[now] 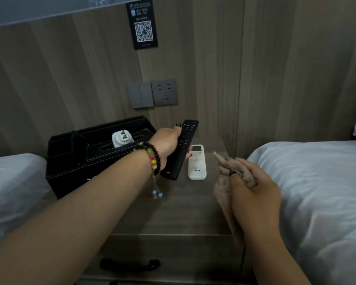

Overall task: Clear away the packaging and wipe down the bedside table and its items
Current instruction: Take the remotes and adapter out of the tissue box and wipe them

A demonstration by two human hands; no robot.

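Above the wooden bedside table (pixel 173 212), the left hand (pixel 169 145) grips a long black remote control (pixel 182 149), thumb over its upper edge, fingers curled beneath. Beside it a white remote (pixel 197 163) lies flat on the tabletop. The right hand (pixel 255 194) clutches a bunched beige cloth (pixel 226 171) near the table's right edge.

A black QR-code sign (pixel 143 24) hangs at upper centre; grey switches (pixel 141 95) and a socket (pixel 164 92) sit mid-frame; white beds (pixel 308 182) flank both sides.
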